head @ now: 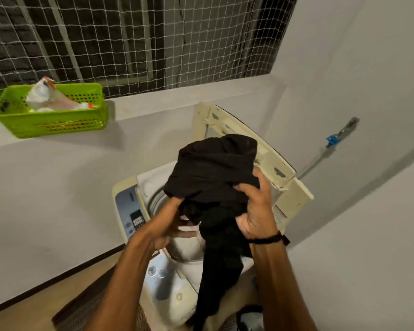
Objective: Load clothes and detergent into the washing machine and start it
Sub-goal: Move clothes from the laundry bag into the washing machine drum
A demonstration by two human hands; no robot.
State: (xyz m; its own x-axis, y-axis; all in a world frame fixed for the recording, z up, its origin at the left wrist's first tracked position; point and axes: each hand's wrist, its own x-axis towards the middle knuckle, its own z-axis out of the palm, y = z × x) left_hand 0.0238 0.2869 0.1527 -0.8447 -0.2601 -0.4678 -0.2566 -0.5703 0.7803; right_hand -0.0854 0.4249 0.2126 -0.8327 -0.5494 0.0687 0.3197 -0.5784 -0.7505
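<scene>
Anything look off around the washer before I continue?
The black garment, gripped by the left hand and right hand, trails a long tail over the front edge of the washing machine, outside the drum. The raised lid looks yellowed and scuffed.

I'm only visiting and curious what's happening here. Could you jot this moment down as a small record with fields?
machine: washer, lid raised
hands: left hand and right hand both grip a black garment
garment: bunched above the washer's opening, one end hanging down
ledge: green basket holding a white bag
wall: tap, right of the washer
stage: loading; garment not yet inside
</scene>
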